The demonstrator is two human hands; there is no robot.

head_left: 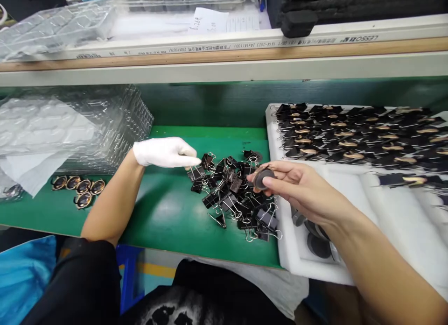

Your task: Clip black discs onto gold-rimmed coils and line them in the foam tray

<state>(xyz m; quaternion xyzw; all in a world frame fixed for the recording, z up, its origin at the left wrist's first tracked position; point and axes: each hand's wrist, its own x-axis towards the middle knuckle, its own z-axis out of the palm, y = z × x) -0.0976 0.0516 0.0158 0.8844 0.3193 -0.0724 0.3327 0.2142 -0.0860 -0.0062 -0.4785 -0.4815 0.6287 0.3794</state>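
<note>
My left hand (168, 152), in a white glove, is at the left edge of a pile of black binder clips (229, 185) with silver wire handles. Its thumb and forefinger are closed at the handle of one binder clip (196, 174). Bare-skinned, my right hand (297, 185) pinches a round dark grey disc (261, 179) with a brownish edge, just over the right side of the pile. What lies behind the disc is partly hidden by my fingers.
Right of the pile, a white foam tray (290, 264) holds rows of clipped parts (346, 133) and loose dark discs (318, 245). Stacked clear plastic trays (115, 124) stand at left, with several small round gold-rimmed pieces (83, 186) before them. A shelf edge (224, 66) crosses above.
</note>
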